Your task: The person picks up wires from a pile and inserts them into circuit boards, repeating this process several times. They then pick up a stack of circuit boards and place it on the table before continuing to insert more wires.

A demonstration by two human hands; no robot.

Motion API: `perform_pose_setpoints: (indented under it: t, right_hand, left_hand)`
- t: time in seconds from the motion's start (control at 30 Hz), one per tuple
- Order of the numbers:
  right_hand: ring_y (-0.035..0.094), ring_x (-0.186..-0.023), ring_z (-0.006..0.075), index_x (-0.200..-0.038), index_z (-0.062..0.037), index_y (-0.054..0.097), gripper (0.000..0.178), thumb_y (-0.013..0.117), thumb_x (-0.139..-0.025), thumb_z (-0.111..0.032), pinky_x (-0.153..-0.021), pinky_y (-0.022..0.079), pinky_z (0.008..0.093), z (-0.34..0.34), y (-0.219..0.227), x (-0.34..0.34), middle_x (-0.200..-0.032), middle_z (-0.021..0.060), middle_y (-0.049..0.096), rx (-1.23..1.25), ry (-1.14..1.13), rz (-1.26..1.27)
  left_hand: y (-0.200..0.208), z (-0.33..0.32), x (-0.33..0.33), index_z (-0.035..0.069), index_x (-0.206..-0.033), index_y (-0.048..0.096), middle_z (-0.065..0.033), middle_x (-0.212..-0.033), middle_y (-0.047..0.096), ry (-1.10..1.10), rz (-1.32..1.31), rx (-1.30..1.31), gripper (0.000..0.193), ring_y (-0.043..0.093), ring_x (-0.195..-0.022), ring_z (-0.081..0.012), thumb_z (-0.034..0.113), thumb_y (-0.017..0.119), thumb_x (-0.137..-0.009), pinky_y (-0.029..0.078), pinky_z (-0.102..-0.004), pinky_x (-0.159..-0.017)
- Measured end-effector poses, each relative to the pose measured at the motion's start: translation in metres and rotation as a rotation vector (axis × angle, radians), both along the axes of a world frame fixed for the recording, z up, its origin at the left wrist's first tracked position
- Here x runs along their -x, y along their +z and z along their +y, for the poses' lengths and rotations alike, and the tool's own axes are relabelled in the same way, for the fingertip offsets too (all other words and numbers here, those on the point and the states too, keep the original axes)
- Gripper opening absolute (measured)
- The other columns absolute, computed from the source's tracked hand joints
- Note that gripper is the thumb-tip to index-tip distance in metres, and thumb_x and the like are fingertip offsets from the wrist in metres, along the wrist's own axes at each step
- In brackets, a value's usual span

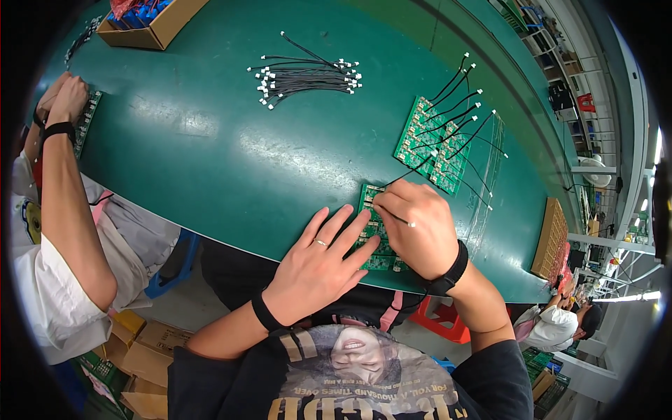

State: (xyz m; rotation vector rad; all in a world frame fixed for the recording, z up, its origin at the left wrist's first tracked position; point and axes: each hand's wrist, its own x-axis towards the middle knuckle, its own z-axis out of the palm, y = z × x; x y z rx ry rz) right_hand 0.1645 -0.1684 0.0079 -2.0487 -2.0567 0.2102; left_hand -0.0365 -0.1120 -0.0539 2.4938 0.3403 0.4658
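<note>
Near the table's front edge, in front of me, lies a green circuit board (379, 262), partly hidden by my hands. My left hand (318, 264) rests at its left side with fingers spread, the fingertips touching the board. The fingers of my right hand (421, 224) pinch a short black cable (396, 218) over the board's upper part; its white plug sticks out below the knuckles. Another black cable (409, 171) runs from the board's far end toward the upper right. The pinched end of the held cable is hidden by my fingers.
Further off to the right lie green boards (413, 129) with several black cables standing up. A pile of black cables with white plugs (308, 78) lies mid-table. Cardboard boxes stand far left (155, 33) and right (549, 234). At left, a co-worker's hands (66, 98) hold another board.
</note>
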Motion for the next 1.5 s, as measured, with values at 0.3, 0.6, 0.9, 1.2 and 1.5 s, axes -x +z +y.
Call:
perform_pose_setpoints:
  t: [0.3, 0.6, 0.9, 1.2, 1.5]
  right_hand:
    - [0.065, -0.08, 0.0333, -0.095, -0.0056, 0.074, 0.012, 0.075, -0.083, -0.003, -0.076, 0.052, 0.0428, -0.001, 0.0, -0.001, -0.09, 0.0093, 0.067, 0.022, -0.03, 0.004]
    - [0.067, -0.097, 0.0327, -0.109, -0.0049, 0.076, 0.023, 0.078, -0.087, -0.011, -0.089, 0.052, 0.0422, -0.026, 0.004, -0.024, -0.101, 0.0117, 0.071, -0.022, -0.075, 0.212]
    - [0.057, -0.129, 0.0362, -0.123, -0.0072, 0.073, 0.044, 0.085, -0.083, -0.02, -0.108, 0.046, 0.0462, -0.09, 0.01, -0.062, -0.133, 0.0157, 0.062, 0.031, -0.12, 0.227]
    - [0.027, -0.155, 0.0453, -0.155, -0.0059, 0.045, 0.103, 0.092, -0.073, -0.045, -0.125, 0.025, 0.0571, -0.118, -0.004, -0.062, -0.165, 0.0259, 0.029, 0.139, -0.081, 0.176]
    - [0.027, -0.155, 0.046, -0.154, -0.0006, 0.044, 0.103, 0.09, -0.074, -0.048, -0.125, 0.024, 0.0593, -0.122, -0.012, -0.066, -0.165, 0.0267, 0.029, 0.136, -0.055, 0.179]
  left_hand:
    - [0.001, -0.001, -0.001, 0.012, -0.134, 0.065, -0.0145, -0.151, 0.05, 0.001, -0.02, -0.034, 0.05, 0.044, -0.143, -0.0346, 0.029, 0.077, -0.088, 0.035, -0.0533, -0.121]
    - [0.001, -0.001, -0.002, 0.017, -0.136, 0.065, -0.0134, -0.153, 0.049, 0.008, -0.014, -0.029, 0.056, 0.044, -0.144, -0.0343, 0.029, 0.081, -0.084, 0.036, -0.0554, -0.119]
    - [0.023, 0.012, -0.005, 0.009, -0.128, 0.068, -0.0143, -0.142, 0.058, 0.03, -0.1, 0.098, 0.046, 0.057, -0.129, -0.0363, 0.022, 0.08, -0.086, 0.046, -0.0509, -0.11]
    - [0.028, 0.043, -0.042, 0.0, -0.103, 0.072, -0.0112, -0.098, 0.071, 0.094, -0.129, 0.172, 0.02, 0.07, -0.09, -0.0292, 0.005, 0.078, -0.085, 0.056, -0.0379, -0.08]
    - [0.024, 0.046, -0.06, 0.001, -0.092, 0.075, -0.0104, -0.093, 0.07, 0.071, -0.072, 0.094, 0.013, 0.07, -0.082, -0.0283, 0.0, 0.081, -0.08, 0.057, -0.0359, -0.074]
